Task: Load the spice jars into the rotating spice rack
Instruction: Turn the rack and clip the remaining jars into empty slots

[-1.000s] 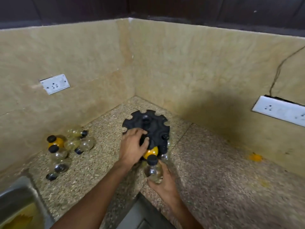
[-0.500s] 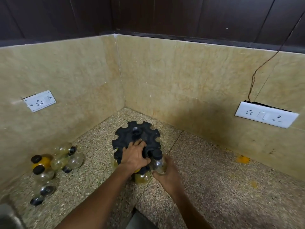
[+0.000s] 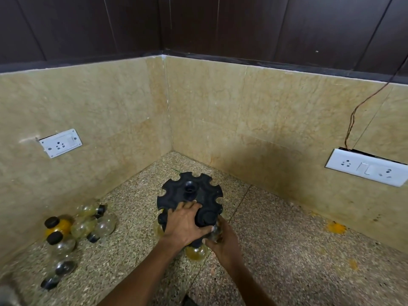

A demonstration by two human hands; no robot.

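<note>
The black rotating spice rack [image 3: 189, 191] with notched slots stands on the speckled counter in the corner. My left hand [image 3: 185, 224] lies flat on its top near edge, fingers spread. My right hand [image 3: 223, 239] is wrapped around a clear spice jar [image 3: 215, 230] with a black cap [image 3: 208, 216], which sits in a front-right slot of the rack. Another jar with yellow contents [image 3: 196, 252] hangs in a front slot below my left hand. Several loose jars [image 3: 84, 224] lie in a cluster on the counter at the left.
Beige tiled walls meet behind the rack. A white socket [image 3: 59, 142] is on the left wall and a socket strip [image 3: 366, 166] with a wire on the right wall. Yellow stains [image 3: 335, 227] mark the counter at right.
My right hand has carried the clear jar up from in front of the rack into a front-right slot. My left hand has stayed on the rack top. The camera has tilted up.
</note>
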